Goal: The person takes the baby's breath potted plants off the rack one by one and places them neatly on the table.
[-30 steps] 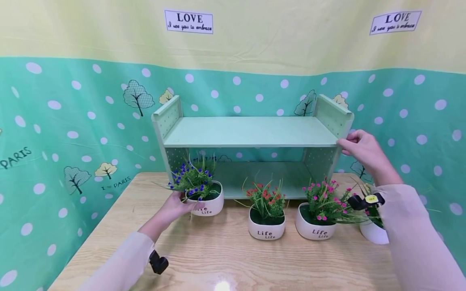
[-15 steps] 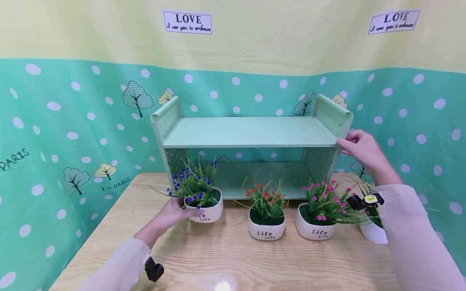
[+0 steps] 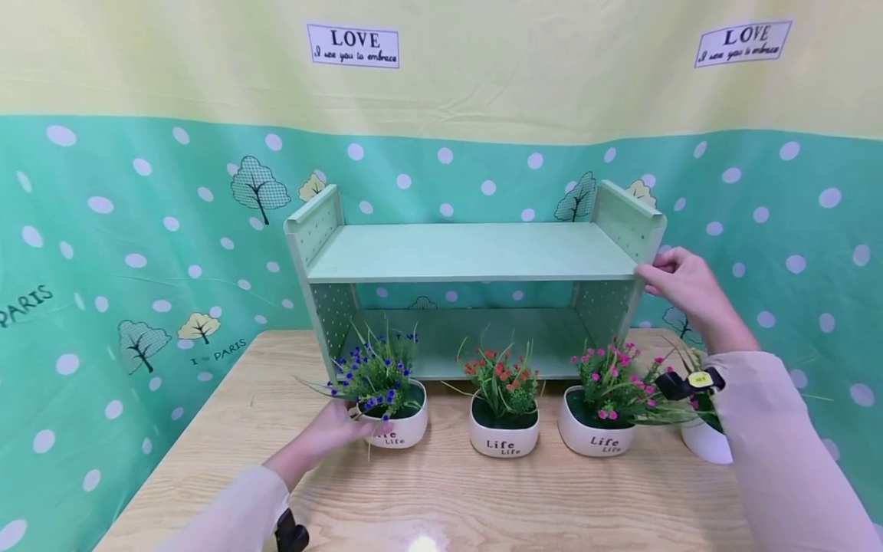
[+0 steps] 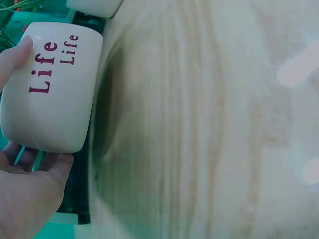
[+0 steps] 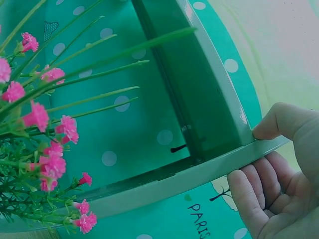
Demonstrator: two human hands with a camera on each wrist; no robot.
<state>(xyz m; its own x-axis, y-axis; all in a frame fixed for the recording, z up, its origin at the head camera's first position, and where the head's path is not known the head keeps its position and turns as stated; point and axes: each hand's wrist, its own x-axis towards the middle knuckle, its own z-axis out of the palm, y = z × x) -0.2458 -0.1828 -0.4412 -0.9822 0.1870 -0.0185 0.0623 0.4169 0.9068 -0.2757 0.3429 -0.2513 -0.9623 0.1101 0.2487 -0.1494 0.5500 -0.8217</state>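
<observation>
A white pot of blue flowers [image 3: 402, 431], lettered "Life", is held by my left hand [image 3: 329, 434] at its left side. In the left wrist view my thumb lies on the pot's front wall [image 4: 60, 109] and the other fingers curl under its side. Whether its base touches the table cannot be told. My right hand [image 3: 686, 290] pinches the right side panel of the pale green two-tier shelf [image 3: 476, 253] at the upper board's height. The right wrist view shows thumb and fingers on either side of that panel edge [image 5: 199, 169].
To the right of the blue-flowered pot stand a pot of red flowers [image 3: 505, 437], a pot of pink flowers [image 3: 597, 435] and another white pot [image 3: 710, 443] partly behind my right sleeve. All stand on the wooden table [image 3: 441, 506], before a patterned cloth [image 3: 172, 253].
My left hand has brought the blue-flowered pot nearer to me, away from the shelf and lately a little right, almost level with the red-flowered pot. My right hand stays on the shelf.
</observation>
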